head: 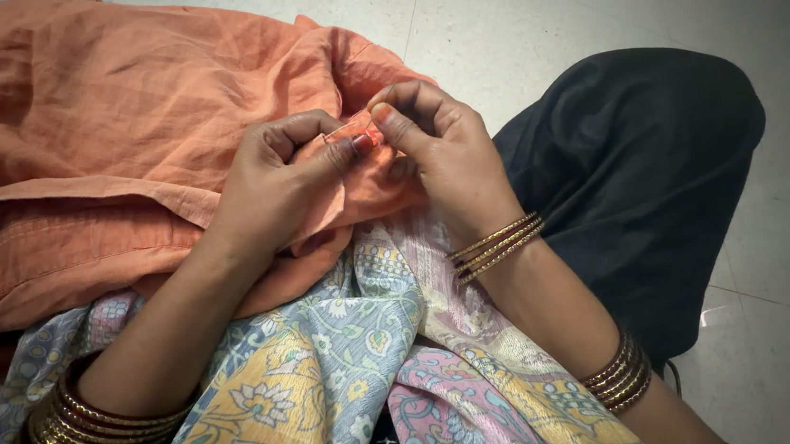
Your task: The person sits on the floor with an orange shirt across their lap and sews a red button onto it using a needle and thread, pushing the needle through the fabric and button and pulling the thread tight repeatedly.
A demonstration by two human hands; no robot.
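A large orange cloth (pixel 90 110) lies bunched over my lap and spreads to the left. My left hand (pixel 275 183) pinches a fold of it between thumb and fingers. My right hand (pixel 440 145) pinches the same small fold of the orange cloth from the right, fingertips meeting the left thumb. Whether a needle or thread sits between the fingers cannot be made out. Gold bangles ring both wrists and forearms.
A flowered cloth (pixel 353 371) in blue, yellow and pink covers my lap beneath the hands. Dark fabric (pixel 647 168) drapes over my right knee. A pale speckled tiled floor (pixel 764 359) lies all around.
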